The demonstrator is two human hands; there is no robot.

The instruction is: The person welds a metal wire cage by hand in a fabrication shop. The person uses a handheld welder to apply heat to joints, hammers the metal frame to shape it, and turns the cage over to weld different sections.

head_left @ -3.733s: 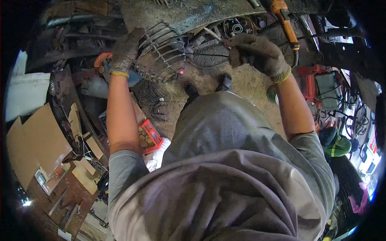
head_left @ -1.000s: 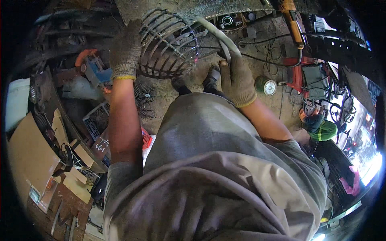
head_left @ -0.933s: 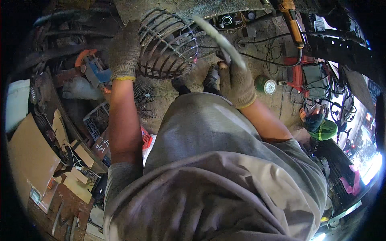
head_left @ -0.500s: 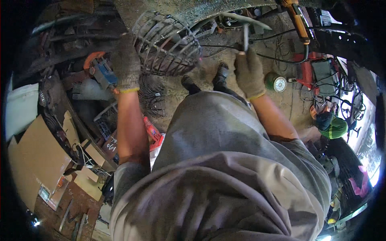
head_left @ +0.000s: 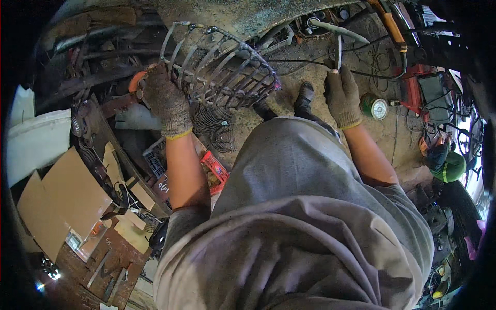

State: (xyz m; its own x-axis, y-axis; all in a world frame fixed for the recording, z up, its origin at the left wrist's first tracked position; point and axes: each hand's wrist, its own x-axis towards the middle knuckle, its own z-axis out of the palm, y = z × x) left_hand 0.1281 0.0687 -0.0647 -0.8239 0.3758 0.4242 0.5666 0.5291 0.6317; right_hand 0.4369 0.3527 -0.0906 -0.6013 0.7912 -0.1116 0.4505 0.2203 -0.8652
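Hammer [head_left: 338, 30] in right grip [head_left: 342, 97], now farther from basket [head_left: 254, 56] in left grip [head_left: 167, 101]; red crate [head_left: 217, 165] perhaps part-full.

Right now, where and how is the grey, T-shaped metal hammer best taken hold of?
Probably by the near end of the slim, straight handle, in a full wrap, coming from the near side: the grey, T-shaped metal hammer has its handle pointing that way, while its long head crosses the far end, tapering rightward. The brown knit-gloved right hand holds it there.

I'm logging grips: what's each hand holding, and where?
Left hand: dark metal-bar basket, by its left side. Right hand: grey, long-headed metal hammer, by its handle.
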